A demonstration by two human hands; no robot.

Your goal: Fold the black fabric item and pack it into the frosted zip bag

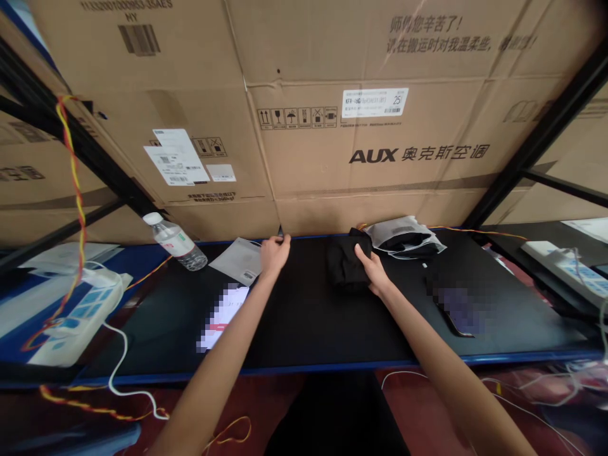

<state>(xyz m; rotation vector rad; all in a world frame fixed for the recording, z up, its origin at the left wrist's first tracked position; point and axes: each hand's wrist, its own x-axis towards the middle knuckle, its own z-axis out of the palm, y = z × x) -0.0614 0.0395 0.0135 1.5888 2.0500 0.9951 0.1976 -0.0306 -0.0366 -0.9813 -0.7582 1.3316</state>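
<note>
My right hand (373, 269) grips a soft, folded black cloth bundle (346, 261), the thumb lying over its right side. Against the dark tabletop the bundle's edges are hard to make out. Close to the back of the table, my left hand (274, 254) has its fingers closed; a small dark tip shows at them, too little to name. Just left of that hand lies a flat pale plastic packet (237, 261) with a small label. Behind my right hand is a grey-white plastic bag (403, 235) with black material in its opening.
A tilted water bottle (175, 242), a lit phone (224, 316) and a dark phone (458, 310) are on the black table (313, 329). Large cardboard boxes (308, 171) wall the back. Power strips (85, 316) with cables flank both sides; black metal frame bars (503, 145) rise at the edges.
</note>
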